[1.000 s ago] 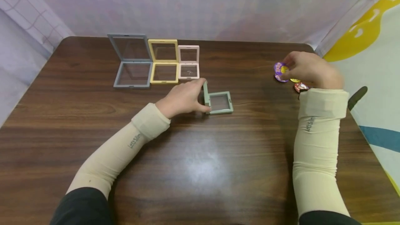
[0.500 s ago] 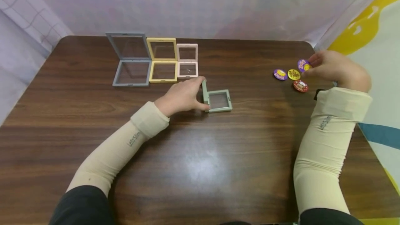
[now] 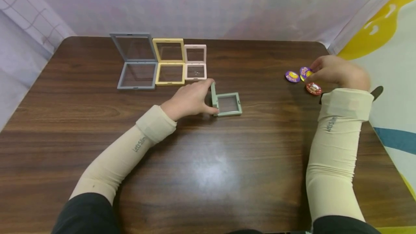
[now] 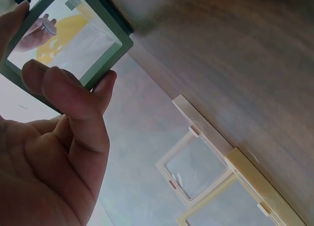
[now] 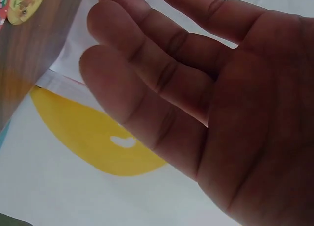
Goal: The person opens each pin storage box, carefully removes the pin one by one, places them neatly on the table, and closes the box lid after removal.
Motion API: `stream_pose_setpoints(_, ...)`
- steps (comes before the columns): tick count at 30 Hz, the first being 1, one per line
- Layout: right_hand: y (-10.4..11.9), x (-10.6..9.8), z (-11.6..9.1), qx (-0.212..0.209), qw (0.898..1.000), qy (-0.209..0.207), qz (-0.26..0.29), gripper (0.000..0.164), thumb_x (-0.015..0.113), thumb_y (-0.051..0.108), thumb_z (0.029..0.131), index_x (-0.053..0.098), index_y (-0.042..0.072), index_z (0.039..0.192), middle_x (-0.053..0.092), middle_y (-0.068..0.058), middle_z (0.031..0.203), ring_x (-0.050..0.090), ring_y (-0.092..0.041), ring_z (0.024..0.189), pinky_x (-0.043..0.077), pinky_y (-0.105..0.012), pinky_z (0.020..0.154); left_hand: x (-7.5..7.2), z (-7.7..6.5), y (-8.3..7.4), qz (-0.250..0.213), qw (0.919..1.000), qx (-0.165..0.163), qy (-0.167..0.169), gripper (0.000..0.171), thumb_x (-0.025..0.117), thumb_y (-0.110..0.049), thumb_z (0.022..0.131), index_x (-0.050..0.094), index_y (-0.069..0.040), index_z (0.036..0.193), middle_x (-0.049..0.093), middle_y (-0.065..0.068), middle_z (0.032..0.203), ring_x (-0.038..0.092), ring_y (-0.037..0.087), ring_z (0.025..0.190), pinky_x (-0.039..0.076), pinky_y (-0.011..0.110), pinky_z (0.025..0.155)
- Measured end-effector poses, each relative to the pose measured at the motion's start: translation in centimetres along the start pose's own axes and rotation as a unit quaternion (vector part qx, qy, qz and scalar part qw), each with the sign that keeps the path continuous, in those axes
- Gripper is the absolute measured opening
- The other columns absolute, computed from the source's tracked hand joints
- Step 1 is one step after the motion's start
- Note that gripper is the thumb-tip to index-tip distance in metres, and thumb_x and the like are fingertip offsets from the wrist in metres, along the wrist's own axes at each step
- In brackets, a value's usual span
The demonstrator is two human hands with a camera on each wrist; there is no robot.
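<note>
In the head view, my left hand (image 3: 191,100) grips the raised half of a small green hinged display frame (image 3: 239,109), thumb at the near end and fingers at the far end. Its other half lies flat on the table. The left wrist view shows fingers around the green rim (image 4: 110,56). My right hand (image 3: 336,73) pinches a purple round badge (image 3: 304,72) at the right of the table. Beneath it a yellow badge (image 5: 24,5) is mostly hidden in the head view. Another purple badge (image 3: 292,77) and a red badge (image 3: 313,89) lie close by.
Along the back left, three opened hinged frames stand side by side: a large grey-blue frame (image 3: 136,87), a yellow frame (image 3: 170,83) and a small pink frame (image 3: 196,78). A pale curtain (image 3: 227,6) hangs behind the brown table (image 3: 208,190).
My right hand carried the purple badge right from beside the other purple one, then back left to above the yellow badge. The left hand and green frame have stayed put.
</note>
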State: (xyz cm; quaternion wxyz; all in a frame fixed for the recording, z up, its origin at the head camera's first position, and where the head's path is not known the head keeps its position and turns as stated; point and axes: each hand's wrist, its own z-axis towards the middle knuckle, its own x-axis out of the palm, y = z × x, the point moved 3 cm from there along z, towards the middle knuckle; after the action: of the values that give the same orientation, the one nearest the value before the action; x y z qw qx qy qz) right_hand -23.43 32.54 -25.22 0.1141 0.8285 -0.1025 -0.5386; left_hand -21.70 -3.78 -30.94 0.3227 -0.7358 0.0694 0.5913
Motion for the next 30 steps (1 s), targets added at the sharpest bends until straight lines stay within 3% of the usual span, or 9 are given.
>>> stream_pose_setpoints(12,-0.3,1.1,1.1,0.013,0.999,0.027,0.020,0.062,0.070,0.035,0.084,0.053,-0.011,0.122,0.053,-0.034,0.124,0.050,-0.044,0.105,0.046,-0.054,0.080,0.0,0.0,-0.1,0.001,1.0000,-0.004,0.007,0.082,0.078,-0.051,0.070,0.042,-0.009,0.130,0.059,0.006,0.121,0.061,0.026,0.100,0.053,0.047,0.082)
stream_pose_setpoints(18,-0.1,1.5,1.7,-0.002,1.000,0.026,0.012,0.045,0.070,0.030,0.084,0.064,-0.010,0.105,0.063,-0.020,0.092,0.052,-0.033,0.086,0.046,-0.041,0.066,0.0,-0.1,-0.1,0.001,1.0000,-0.004,0.009,0.083,0.078,-0.051,0.070,0.041,-0.009,0.132,0.059,0.007,0.122,0.062,0.026,0.100,0.054,0.046,0.081)
stream_pose_setpoints(22,-0.2,1.8,2.2,0.004,0.999,0.039,-0.001,0.039,0.069,0.030,0.084,0.064,-0.006,0.095,0.055,-0.009,0.078,0.047,-0.026,0.076,0.040,-0.035,0.058,0.0,-0.1,0.0,0.001,1.0000,-0.004,0.007,0.083,0.078,-0.051,0.070,0.041,-0.009,0.132,0.059,0.006,0.122,0.062,0.026,0.101,0.054,0.047,0.082)
stream_pose_setpoints(30,-0.6,2.3,3.2,0.015,0.998,0.060,0.007,0.031,0.070,0.028,0.084,0.057,0.002,0.072,0.045,0.001,0.059,0.043,-0.017,0.058,0.038,-0.031,0.051,-0.1,-0.1,0.0,0.006,1.0000,-0.005,0.005,0.084,0.078,-0.051,0.069,0.041,-0.009,0.132,0.059,0.006,0.123,0.061,0.027,0.104,0.053,0.048,0.084)
